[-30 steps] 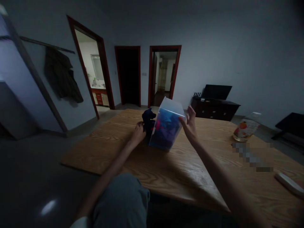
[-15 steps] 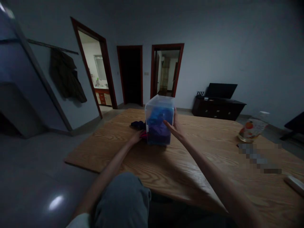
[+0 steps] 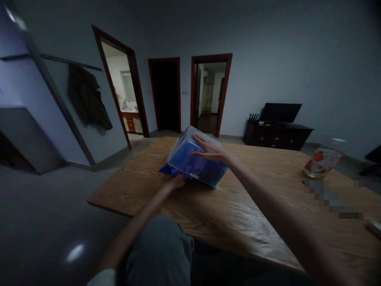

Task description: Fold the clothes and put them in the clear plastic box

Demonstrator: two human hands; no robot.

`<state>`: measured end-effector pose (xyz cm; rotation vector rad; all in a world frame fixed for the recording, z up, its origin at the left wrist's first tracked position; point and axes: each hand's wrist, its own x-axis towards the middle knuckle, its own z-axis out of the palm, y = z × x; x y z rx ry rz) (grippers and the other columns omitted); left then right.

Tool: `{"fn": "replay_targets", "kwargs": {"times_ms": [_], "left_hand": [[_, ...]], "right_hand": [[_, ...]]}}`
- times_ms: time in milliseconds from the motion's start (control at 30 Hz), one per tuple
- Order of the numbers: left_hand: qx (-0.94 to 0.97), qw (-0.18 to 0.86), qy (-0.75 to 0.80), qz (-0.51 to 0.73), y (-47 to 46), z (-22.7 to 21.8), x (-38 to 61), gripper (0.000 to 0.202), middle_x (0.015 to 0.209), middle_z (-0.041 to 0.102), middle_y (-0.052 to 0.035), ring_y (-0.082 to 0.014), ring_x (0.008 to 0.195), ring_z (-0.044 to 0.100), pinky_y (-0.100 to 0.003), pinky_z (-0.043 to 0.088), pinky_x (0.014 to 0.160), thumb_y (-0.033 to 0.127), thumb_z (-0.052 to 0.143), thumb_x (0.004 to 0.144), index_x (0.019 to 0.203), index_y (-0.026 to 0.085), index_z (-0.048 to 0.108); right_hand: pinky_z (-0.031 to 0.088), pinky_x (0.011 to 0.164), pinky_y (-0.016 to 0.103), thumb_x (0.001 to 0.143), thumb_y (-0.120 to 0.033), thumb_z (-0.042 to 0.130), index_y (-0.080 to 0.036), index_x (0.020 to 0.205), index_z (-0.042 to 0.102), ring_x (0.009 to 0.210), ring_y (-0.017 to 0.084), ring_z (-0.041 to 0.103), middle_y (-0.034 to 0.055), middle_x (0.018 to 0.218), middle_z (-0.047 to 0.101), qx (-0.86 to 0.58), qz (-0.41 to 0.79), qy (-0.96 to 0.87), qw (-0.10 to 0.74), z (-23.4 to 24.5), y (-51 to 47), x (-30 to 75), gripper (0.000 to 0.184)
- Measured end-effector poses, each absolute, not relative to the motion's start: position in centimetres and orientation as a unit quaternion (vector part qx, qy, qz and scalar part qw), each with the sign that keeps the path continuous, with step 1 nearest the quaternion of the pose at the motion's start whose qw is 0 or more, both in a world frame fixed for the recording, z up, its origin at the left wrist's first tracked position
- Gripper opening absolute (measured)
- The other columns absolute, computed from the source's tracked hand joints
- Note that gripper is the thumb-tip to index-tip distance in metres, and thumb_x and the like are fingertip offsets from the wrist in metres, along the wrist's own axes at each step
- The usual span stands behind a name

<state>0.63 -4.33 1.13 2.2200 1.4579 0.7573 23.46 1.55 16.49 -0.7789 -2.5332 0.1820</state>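
A clear plastic box (image 3: 181, 149) with blue and purple cloth inside is tipped over to the left above the table. Some blue-purple cloth (image 3: 166, 169) spills from its lower left side onto the wood. My right hand (image 3: 210, 150) lies against the box's upper face, fingers stretched and spread. Low at the box's mouth, my left hand (image 3: 177, 181) reaches in by the purple cloth. Its fingers are mostly hidden by the box and cloth, so their grip does not show.
The wooden table (image 3: 238, 222) carries a large clear bottle (image 3: 324, 159) with a fruit label on the right, beside a blurred-out object (image 3: 330, 196). Another small pale item (image 3: 374, 228) lies at the right edge. My knee (image 3: 160, 250) is under the near edge.
The box has gone from upright to tilted leftward. My right hand has shifted from its right side to its upper face. The dark cloth seen left of the box is now hidden.
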Motion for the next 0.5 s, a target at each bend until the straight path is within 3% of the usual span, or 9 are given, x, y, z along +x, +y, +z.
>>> {"fn": "replay_targets", "kwargs": {"times_ms": [133,300,400,500], "left_hand": [[0.812,0.203,0.498,0.226,-7.1,0.2,-1.1,0.031,0.138,0.076,-0.0108,-0.0267,0.131,0.069,-0.039,0.051,0.119,0.025,0.062,0.099,0.128,0.025,0.075],[0.829,0.201,0.476,0.211,-10.6,0.1,-3.4,0.037,0.146,0.072,-0.0108,-0.0263,0.134,0.066,-0.037,0.047,0.121,0.036,0.056,0.104,0.135,0.023,0.071],[0.825,0.201,0.483,0.215,-11.4,1.6,-4.6,0.035,0.127,0.079,-0.0085,-0.0258,0.117,0.073,-0.035,0.054,0.108,0.043,0.051,0.107,0.12,0.024,0.078],[0.799,0.186,0.51,0.258,-10.9,3.0,-5.8,0.039,0.114,0.082,-0.0051,-0.0254,0.105,0.076,-0.035,0.057,0.099,0.045,0.046,0.108,0.11,0.026,0.08]], "right_hand": [[0.032,0.134,0.061,0.092,-0.087,0.063,-0.033,0.175,0.033,0.165,0.038,0.035,0.0043,0.18,0.031,-0.285,0.049,-0.926,0.24,15.0,1.5,24.2,0.104],[0.03,0.136,0.059,0.096,-0.083,0.06,-0.032,0.175,0.034,0.166,0.036,0.034,0.0041,0.18,0.031,-0.275,0.052,-0.92,0.275,15.5,1.0,26.4,0.098],[0.033,0.134,0.061,0.097,-0.083,0.057,-0.034,0.174,0.037,0.163,0.036,0.04,0.0037,0.178,0.038,-0.296,0.08,-0.895,0.323,16.8,0.8,29.3,0.093],[0.043,0.125,0.065,0.095,-0.086,0.056,-0.031,0.163,0.055,0.15,0.039,0.056,0.0082,0.164,0.059,-0.356,0.107,-0.836,0.405,17.1,1.3,34.2,0.088]]}}
